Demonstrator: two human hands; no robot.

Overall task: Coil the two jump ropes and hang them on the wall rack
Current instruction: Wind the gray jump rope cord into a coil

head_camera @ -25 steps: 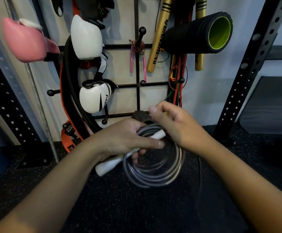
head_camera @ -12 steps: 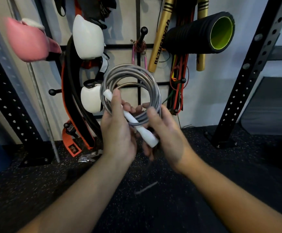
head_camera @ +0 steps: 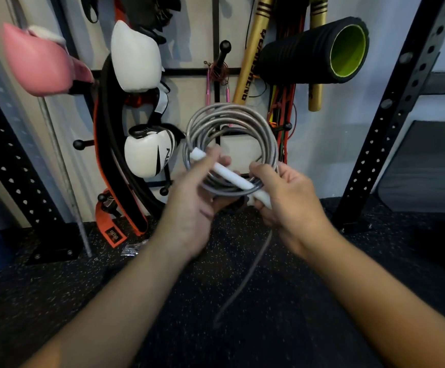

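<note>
Round grey rope coil [head_camera: 232, 144], white handle [head_camera: 226, 173].

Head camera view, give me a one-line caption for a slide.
Both hands, left hand and right hand, hold a coiled grey jump rope by its white handle before the wall rack.

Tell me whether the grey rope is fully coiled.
Not fully: the grey rope forms loops held by both hands, but a loose tail dangles below.
</note>
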